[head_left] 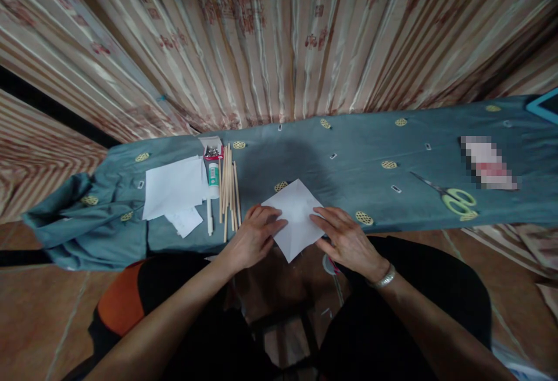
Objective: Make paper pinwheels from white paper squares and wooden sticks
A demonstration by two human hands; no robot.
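A square sheet of white paper [297, 218] is turned like a diamond at the front edge of the table, with faint crease lines across it. One corner points away from me and the opposite one reaches past the table edge toward my lap. My left hand [251, 236] grips its left corner between thumb and fingers. At the right corner, my right hand [349, 240] has hold of the paper in the same way, a bracelet on its wrist. Both hands are closed on the sheet, and their fingers cover its two side corners.
Left of the paper lie wooden sticks [227, 186], a glue stick [213, 180], a white pen [210, 216], an open box of small metal pieces [213, 148] and white paper sheets [172, 186]. Green-handled scissors [457, 200] lie on the right of the cloth-covered table [361, 137]. A curtain [279, 38] hangs behind.
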